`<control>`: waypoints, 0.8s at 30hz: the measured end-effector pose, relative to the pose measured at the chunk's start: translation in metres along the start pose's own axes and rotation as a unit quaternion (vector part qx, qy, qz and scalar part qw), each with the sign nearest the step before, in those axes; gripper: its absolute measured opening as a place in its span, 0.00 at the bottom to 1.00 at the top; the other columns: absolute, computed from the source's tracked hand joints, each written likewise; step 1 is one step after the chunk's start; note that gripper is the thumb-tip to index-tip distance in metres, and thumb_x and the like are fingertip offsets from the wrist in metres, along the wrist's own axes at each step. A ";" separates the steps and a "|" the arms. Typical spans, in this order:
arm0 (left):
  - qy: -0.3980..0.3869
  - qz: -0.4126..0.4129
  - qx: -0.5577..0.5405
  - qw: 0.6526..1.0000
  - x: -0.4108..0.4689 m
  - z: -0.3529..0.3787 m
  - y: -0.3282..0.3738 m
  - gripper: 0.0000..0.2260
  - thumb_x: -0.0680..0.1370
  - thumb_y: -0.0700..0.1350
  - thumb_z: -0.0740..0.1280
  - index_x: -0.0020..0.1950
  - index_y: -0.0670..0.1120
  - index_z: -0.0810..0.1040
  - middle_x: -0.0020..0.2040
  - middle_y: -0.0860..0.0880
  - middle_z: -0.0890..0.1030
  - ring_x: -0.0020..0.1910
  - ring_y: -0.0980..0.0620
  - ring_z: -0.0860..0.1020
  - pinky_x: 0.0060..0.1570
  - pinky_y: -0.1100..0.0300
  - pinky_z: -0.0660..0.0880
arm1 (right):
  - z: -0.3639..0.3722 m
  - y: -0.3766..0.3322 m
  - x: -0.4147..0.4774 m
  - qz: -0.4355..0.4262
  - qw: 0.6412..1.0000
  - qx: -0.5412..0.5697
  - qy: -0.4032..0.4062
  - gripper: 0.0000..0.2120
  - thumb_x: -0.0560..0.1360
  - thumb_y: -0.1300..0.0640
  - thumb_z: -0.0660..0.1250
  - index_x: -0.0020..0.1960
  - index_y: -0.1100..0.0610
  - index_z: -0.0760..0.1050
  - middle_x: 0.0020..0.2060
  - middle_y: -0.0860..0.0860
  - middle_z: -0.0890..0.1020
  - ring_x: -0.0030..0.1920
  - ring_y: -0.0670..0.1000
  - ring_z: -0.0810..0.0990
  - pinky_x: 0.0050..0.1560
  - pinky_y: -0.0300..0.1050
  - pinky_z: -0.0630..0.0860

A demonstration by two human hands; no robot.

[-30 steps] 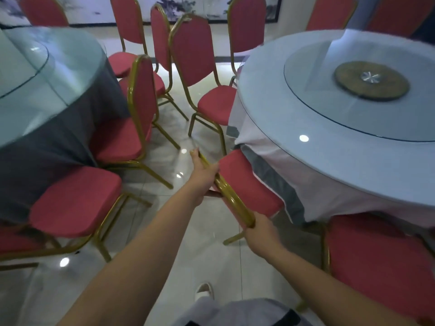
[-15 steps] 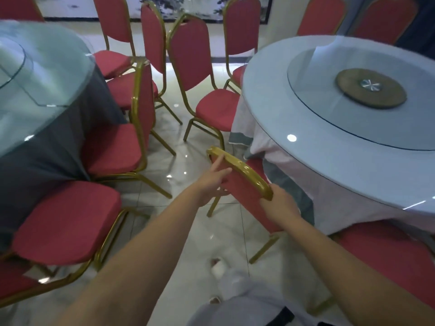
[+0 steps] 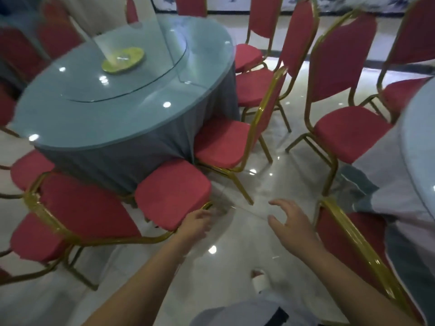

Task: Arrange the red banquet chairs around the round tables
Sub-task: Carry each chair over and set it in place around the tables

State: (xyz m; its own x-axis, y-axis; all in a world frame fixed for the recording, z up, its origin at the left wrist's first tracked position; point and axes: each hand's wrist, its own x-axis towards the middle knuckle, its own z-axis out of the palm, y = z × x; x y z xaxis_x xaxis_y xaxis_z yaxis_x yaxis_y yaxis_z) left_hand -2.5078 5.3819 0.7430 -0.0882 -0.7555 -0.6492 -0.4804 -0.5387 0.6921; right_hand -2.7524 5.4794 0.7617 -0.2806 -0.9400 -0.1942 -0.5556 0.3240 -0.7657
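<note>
A round table (image 3: pixel 146 158) with a grey cloth and a glass top fills the upper left. Red banquet chairs with gold frames ring it. The nearest red chair (image 3: pixel 171 194) has its seat pushed against the cloth. My left hand (image 3: pixel 195 223) is at that seat's front corner, fingers curled against its edge; the grip is unclear. My right hand (image 3: pixel 290 223) hovers open over the floor, holding nothing. Just right of it stands another red chair (image 3: pixel 334 229), its back towards me, at the white-clothed table (image 3: pixel 400 175).
Several more red chairs (image 3: pixel 341 128) stand loosely in the aisle between the two tables. A glass turntable with a round yellow-green centre disc (image 3: pixel 122 60) sits on the grey table. The floor is glossy pale tile (image 3: pixel 235 267). My shoe (image 3: pixel 259 280) shows below.
Both hands have let go of the chair back at the white table. My view has swung left to the grey table, and my left hand has moved to another chair's seat.
</note>
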 end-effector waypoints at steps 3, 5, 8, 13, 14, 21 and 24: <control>0.011 -0.006 0.031 0.999 0.009 0.002 0.002 0.11 0.79 0.39 0.63 0.59 0.45 0.79 0.52 0.42 0.81 0.43 0.50 0.78 0.38 0.58 0.75 | -0.004 0.010 0.022 0.015 0.999 0.022 -0.017 0.16 0.77 0.54 0.67 0.65 0.49 0.75 0.58 0.40 0.72 0.59 0.42 0.71 0.57 0.39 0.66; -0.017 0.018 0.050 0.998 0.016 0.018 0.012 0.11 0.78 0.38 0.64 0.60 0.45 0.78 0.53 0.43 0.81 0.44 0.50 0.77 0.41 0.56 0.74 | -0.010 0.014 0.032 0.019 0.999 0.031 -0.014 0.16 0.77 0.54 0.67 0.64 0.48 0.75 0.58 0.40 0.73 0.58 0.41 0.72 0.57 0.40 0.68; -0.077 0.067 0.078 0.992 0.026 0.050 0.039 0.12 0.77 0.35 0.64 0.58 0.45 0.79 0.51 0.43 0.80 0.43 0.49 0.76 0.40 0.57 0.73 | -0.020 0.018 0.041 0.039 0.998 0.043 -0.001 0.14 0.77 0.53 0.67 0.62 0.46 0.76 0.57 0.39 0.73 0.57 0.42 0.74 0.52 0.47 0.78; -0.155 0.163 0.129 0.966 0.040 0.070 0.092 0.12 0.78 0.37 0.66 0.60 0.47 0.80 0.53 0.48 0.82 0.50 0.53 0.80 0.50 0.59 0.76 | -0.013 0.009 0.047 0.033 0.999 0.034 0.025 0.15 0.76 0.51 0.66 0.63 0.45 0.76 0.57 0.40 0.76 0.55 0.41 0.75 0.52 0.38 0.72; -0.153 0.183 0.133 0.962 0.046 0.064 0.101 0.12 0.78 0.36 0.66 0.59 0.46 0.80 0.53 0.48 0.82 0.50 0.53 0.80 0.51 0.59 0.77 | -0.009 0.002 0.051 0.023 0.999 0.031 0.016 0.16 0.76 0.51 0.66 0.63 0.45 0.75 0.58 0.41 0.76 0.55 0.41 0.75 0.52 0.36 0.71; -0.115 0.251 0.158 0.948 0.074 -0.047 0.126 0.11 0.78 0.36 0.66 0.59 0.45 0.80 0.54 0.48 0.83 0.54 0.51 0.80 0.53 0.59 0.75 | 0.050 -0.071 0.073 -0.046 0.998 0.005 -0.053 0.17 0.76 0.49 0.65 0.65 0.45 0.74 0.58 0.40 0.76 0.54 0.39 0.75 0.54 0.34 0.71; -0.086 0.279 0.170 0.941 0.080 -0.126 0.119 0.11 0.78 0.35 0.66 0.58 0.46 0.80 0.52 0.50 0.83 0.51 0.54 0.80 0.48 0.70 0.74 | 0.096 -0.116 0.080 -0.078 0.993 0.002 -0.086 0.17 0.76 0.49 0.66 0.64 0.46 0.75 0.57 0.42 0.78 0.54 0.39 0.75 0.53 0.33 0.72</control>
State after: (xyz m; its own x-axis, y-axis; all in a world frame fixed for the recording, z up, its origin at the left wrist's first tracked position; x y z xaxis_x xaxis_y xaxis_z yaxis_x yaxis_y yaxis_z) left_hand -2.4619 5.2107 0.8131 -0.5357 -0.7980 -0.2761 -0.5655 0.0962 0.8191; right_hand -2.6350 5.3557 0.7759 -0.0527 -0.9833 -0.1741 -0.5788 0.1721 -0.7971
